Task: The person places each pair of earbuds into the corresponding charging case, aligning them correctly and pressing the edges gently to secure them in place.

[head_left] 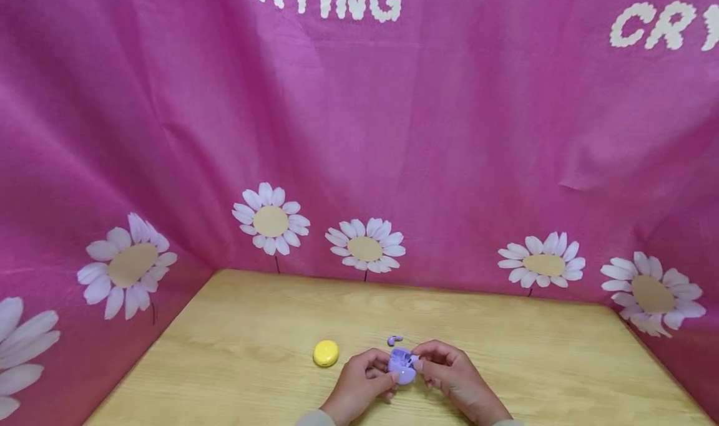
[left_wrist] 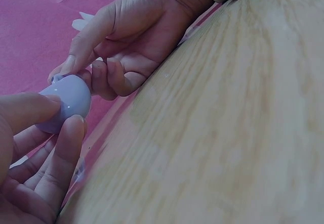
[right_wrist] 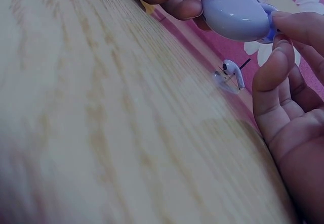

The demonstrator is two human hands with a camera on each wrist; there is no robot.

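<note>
Close above the wooden table, my left hand (head_left: 359, 382) holds a purple earbud charging case (head_left: 402, 374) with its lid up. Thumb and fingers grip the case's rounded body (left_wrist: 73, 100) in the left wrist view. At the case's right side, my right hand (head_left: 452, 376) pinches a purple earbud (head_left: 414, 359) between thumb and forefinger, right at the opening; the fingertips hide much of it. A second purple earbud (head_left: 395, 340) lies on the table just beyond the case, and shows below the case in the right wrist view as well (right_wrist: 233, 73).
A round yellow case (head_left: 326, 353) sits on the table left of my left hand. Pink cloth (head_left: 449, 151) printed with white daisies hangs along the back and both sides of the wooden tabletop (head_left: 236, 332).
</note>
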